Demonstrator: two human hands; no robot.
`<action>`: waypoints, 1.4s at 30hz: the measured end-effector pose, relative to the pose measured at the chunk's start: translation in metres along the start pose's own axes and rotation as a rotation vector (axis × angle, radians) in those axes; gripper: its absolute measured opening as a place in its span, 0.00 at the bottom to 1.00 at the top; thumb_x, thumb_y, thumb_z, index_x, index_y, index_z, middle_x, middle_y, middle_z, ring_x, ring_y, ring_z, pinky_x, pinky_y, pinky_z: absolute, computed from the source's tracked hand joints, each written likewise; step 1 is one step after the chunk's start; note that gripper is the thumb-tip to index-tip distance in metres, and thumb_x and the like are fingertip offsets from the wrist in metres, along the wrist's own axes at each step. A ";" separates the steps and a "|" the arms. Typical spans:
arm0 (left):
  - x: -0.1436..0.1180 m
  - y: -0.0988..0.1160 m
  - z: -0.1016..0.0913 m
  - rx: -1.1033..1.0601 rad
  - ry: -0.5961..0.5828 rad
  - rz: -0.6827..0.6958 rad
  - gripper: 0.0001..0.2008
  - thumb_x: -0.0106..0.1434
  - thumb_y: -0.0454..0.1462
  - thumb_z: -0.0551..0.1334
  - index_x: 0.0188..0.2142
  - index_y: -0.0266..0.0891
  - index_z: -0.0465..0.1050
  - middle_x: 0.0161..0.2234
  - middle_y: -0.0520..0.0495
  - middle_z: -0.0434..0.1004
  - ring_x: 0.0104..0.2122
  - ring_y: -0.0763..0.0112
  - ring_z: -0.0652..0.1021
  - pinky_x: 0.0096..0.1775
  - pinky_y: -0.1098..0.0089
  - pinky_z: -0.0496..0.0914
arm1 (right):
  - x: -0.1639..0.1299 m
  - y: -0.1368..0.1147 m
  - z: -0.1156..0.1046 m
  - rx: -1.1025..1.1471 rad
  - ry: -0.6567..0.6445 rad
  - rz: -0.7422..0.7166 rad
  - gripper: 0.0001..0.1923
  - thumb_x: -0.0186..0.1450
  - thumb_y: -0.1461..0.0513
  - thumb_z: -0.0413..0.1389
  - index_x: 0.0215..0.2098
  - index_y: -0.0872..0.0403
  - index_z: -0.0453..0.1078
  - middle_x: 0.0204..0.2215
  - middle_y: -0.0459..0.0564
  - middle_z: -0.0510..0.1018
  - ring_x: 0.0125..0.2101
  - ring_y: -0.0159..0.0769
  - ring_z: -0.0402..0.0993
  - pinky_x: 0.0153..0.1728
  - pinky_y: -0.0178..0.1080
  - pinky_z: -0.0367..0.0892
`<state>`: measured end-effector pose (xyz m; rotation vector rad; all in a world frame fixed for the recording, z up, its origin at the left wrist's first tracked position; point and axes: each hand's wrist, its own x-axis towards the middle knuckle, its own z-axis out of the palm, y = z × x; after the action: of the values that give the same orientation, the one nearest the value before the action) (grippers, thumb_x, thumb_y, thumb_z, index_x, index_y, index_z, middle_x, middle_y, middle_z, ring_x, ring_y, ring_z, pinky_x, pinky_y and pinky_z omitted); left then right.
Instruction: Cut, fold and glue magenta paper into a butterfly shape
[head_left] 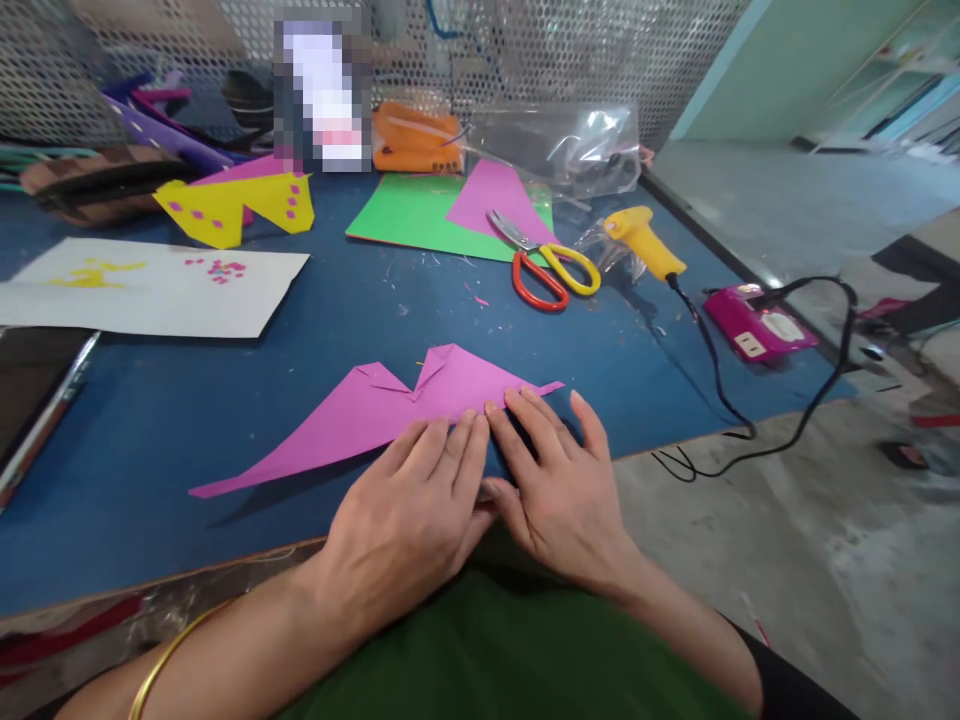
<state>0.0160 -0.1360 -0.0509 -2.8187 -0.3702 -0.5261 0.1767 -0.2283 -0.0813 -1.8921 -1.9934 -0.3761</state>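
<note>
A folded purple paper shape (375, 410) lies flat on the blue table (150, 420) near its front edge. My left hand (409, 510) rests palm down with its fingertips pressing the paper's lower edge. My right hand (559, 480) lies beside it, fingers spread, fingertips on the paper's right end. Both hands touch each other at the thumbs. Neither hand grips anything.
Red and yellow scissors (551, 268) lie on green paper (412, 215) with a purple sheet (495, 195). A yellow glue gun (641, 240) with a black cord (720, 390) runs to a pink power strip (757, 325). White paper (150, 290) and a yellow shape (232, 205) lie left.
</note>
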 end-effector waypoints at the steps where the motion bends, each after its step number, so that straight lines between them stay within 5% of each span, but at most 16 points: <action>1: -0.001 -0.001 -0.002 0.006 -0.012 -0.006 0.23 0.71 0.39 0.54 0.56 0.21 0.71 0.52 0.34 0.80 0.48 0.52 0.79 0.50 0.55 0.73 | 0.000 -0.001 0.000 -0.002 0.010 0.003 0.26 0.75 0.55 0.44 0.62 0.64 0.66 0.60 0.65 0.73 0.61 0.52 0.68 0.64 0.59 0.50; 19: -0.028 -0.004 0.000 -0.084 0.035 -0.173 0.28 0.68 0.46 0.61 0.60 0.24 0.69 0.53 0.35 0.79 0.50 0.49 0.76 0.54 0.51 0.69 | -0.008 0.019 -0.001 -0.089 0.136 0.146 0.20 0.72 0.62 0.49 0.59 0.58 0.69 0.57 0.56 0.78 0.58 0.52 0.72 0.63 0.60 0.53; 26: -0.030 -0.002 0.002 -0.117 0.020 -0.186 0.29 0.67 0.46 0.62 0.60 0.26 0.68 0.56 0.35 0.77 0.52 0.50 0.75 0.57 0.52 0.69 | -0.009 0.004 -0.001 -0.189 0.189 0.236 0.31 0.72 0.56 0.51 0.67 0.66 0.58 0.61 0.72 0.70 0.65 0.64 0.60 0.61 0.69 0.54; 29: -0.030 -0.002 0.003 -0.112 0.011 -0.176 0.29 0.66 0.44 0.62 0.61 0.26 0.68 0.56 0.36 0.77 0.52 0.50 0.75 0.59 0.50 0.67 | -0.003 -0.008 -0.002 -0.086 0.202 0.039 0.36 0.71 0.59 0.51 0.72 0.65 0.47 0.65 0.69 0.65 0.68 0.59 0.55 0.63 0.65 0.55; 32: -0.031 -0.004 0.001 -0.127 0.014 -0.162 0.27 0.64 0.39 0.61 0.60 0.25 0.69 0.56 0.36 0.77 0.51 0.49 0.75 0.61 0.48 0.65 | 0.005 -0.021 0.005 0.141 0.130 -0.209 0.37 0.71 0.62 0.47 0.73 0.68 0.39 0.61 0.69 0.71 0.65 0.51 0.63 0.61 0.54 0.65; 34: -0.034 -0.007 -0.002 -0.170 0.042 -0.149 0.26 0.63 0.36 0.59 0.59 0.25 0.69 0.56 0.37 0.77 0.53 0.50 0.75 0.62 0.48 0.65 | 0.010 -0.027 0.011 0.213 0.136 -0.221 0.37 0.71 0.62 0.46 0.72 0.71 0.37 0.59 0.71 0.73 0.61 0.50 0.69 0.56 0.51 0.70; 38: -0.047 -0.019 -0.011 -0.255 0.130 -0.171 0.20 0.69 0.33 0.56 0.58 0.28 0.69 0.54 0.39 0.79 0.53 0.60 0.77 0.60 0.56 0.67 | 0.012 -0.033 0.018 0.190 0.154 -0.163 0.33 0.73 0.59 0.45 0.70 0.71 0.47 0.57 0.69 0.75 0.59 0.47 0.71 0.55 0.48 0.68; 42: -0.055 -0.032 -0.016 -0.240 0.180 -0.424 0.10 0.70 0.34 0.60 0.49 0.37 0.75 0.42 0.46 0.83 0.43 0.65 0.80 0.55 0.59 0.71 | 0.012 -0.036 0.015 0.081 0.071 -0.154 0.27 0.75 0.55 0.42 0.64 0.63 0.64 0.59 0.65 0.74 0.59 0.46 0.72 0.55 0.47 0.63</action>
<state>-0.0485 -0.1215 -0.0508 -2.8879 -0.9326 -0.9611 0.1396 -0.2133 -0.0878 -1.6592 -2.0807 -0.3926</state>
